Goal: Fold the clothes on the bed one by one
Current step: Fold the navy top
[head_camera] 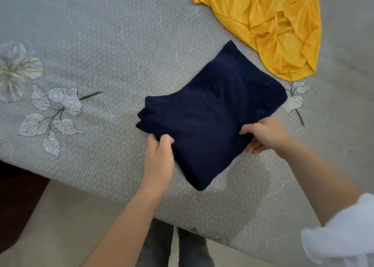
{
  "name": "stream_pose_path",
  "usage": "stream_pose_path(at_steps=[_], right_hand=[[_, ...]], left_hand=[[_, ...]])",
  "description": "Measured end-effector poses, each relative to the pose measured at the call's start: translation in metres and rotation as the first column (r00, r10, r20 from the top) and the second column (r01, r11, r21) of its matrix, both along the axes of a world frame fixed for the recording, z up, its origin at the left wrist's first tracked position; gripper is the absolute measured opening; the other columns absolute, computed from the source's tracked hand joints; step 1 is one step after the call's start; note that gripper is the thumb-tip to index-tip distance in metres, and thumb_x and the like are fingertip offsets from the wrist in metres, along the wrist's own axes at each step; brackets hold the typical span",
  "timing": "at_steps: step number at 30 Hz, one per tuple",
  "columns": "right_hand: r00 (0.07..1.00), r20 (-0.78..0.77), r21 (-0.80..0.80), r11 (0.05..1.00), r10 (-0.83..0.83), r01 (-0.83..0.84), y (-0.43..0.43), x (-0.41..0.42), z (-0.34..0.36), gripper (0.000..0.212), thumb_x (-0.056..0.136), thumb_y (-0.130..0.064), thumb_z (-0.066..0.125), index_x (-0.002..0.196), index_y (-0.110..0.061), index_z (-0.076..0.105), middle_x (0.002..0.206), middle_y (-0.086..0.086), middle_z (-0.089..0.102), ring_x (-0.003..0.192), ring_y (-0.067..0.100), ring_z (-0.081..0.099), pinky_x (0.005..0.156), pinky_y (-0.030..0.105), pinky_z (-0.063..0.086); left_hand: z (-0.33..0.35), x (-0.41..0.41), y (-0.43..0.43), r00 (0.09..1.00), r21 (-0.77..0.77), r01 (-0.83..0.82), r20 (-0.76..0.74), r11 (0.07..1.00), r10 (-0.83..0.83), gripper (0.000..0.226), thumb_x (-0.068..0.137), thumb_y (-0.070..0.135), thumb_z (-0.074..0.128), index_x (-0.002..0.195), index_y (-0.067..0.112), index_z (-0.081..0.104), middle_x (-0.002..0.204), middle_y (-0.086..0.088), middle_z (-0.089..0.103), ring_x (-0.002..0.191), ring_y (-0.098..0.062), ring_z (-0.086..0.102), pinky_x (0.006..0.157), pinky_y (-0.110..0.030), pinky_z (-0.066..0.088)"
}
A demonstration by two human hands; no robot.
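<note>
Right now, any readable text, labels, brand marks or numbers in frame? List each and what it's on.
None readable.
Navy garment, folded, held by the left hand and right hand: no tag or print visible.
Yellow garment, crumpled: no text visible.
Bedsheet: only leaf and flower pattern, no lettering.
White sleeve: blurred, no marks seen.

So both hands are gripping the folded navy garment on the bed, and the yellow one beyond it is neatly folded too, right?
Not quite. In the head view the left hand and right hand do grip the folded navy garment on the bed, but the yellow garment beyond it lies crumpled, not folded.
</note>
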State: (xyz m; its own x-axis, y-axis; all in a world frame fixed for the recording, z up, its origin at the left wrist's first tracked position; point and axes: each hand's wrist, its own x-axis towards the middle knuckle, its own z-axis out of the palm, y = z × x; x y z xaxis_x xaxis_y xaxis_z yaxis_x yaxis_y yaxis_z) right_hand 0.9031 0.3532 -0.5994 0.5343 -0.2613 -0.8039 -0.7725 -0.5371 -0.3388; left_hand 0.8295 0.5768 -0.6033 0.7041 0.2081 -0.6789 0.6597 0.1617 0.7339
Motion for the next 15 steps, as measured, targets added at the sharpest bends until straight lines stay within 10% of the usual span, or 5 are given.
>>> stream_pose_path(at_steps=[5,8,11,15], right_hand=[[0.907,-0.348,0.187,0.965,0.238,-0.182,0.022,-0.072,0.023,0.044,0.097,-0.025,0.043,0.069,0.002,0.061,0.056,0.017,0.066,0.044,0.025,0.061,0.042,0.026,0.048],[0.984,0.078,-0.033,0.987,0.159,-0.157,0.038,-0.106,0.014,0.037,0.097,-0.028,0.047,0.071,-0.007,0.062,0.062,0.003,0.068,0.059,0.018,0.065,0.056,0.031,0.052],[0.800,0.520,-0.233,0.951,0.299,-0.204,0.069,-0.114,0.000,0.022,0.098,-0.029,0.045,0.113,-0.020,0.059,0.117,-0.011,0.060,0.110,0.006,0.054,0.094,0.026,0.045],[0.556,0.420,-0.503,0.694,0.718,-0.516,0.081,-0.096,-0.048,0.056,0.100,-0.044,0.027,0.152,-0.027,0.015,0.161,-0.002,0.009,0.148,0.019,0.003,0.119,0.041,0.005]], left_hand=[[0.005,-0.022,0.047,0.998,0.237,0.041,-0.056,0.971,-0.029,0.014,0.096,0.017,0.040,0.108,0.013,0.046,0.098,0.000,0.055,0.083,-0.012,0.053,0.065,-0.031,0.040],[-0.005,-0.042,0.061,0.990,0.518,0.142,-0.083,0.843,-0.116,0.034,0.094,0.024,0.045,0.126,0.014,0.038,0.125,-0.006,0.049,0.111,-0.020,0.049,0.088,-0.036,0.040],[-0.014,-0.050,0.049,0.907,0.802,0.257,-0.007,0.539,-0.422,0.056,0.089,0.035,0.041,0.140,0.015,0.029,0.151,-0.013,0.021,0.141,-0.028,0.018,0.112,-0.042,0.015],[-0.047,-0.045,0.027,0.718,0.875,0.402,-0.119,0.269,-0.686,0.059,0.097,0.040,0.030,0.151,0.020,0.016,0.160,-0.009,0.004,0.148,-0.022,-0.004,0.119,-0.045,0.005]])
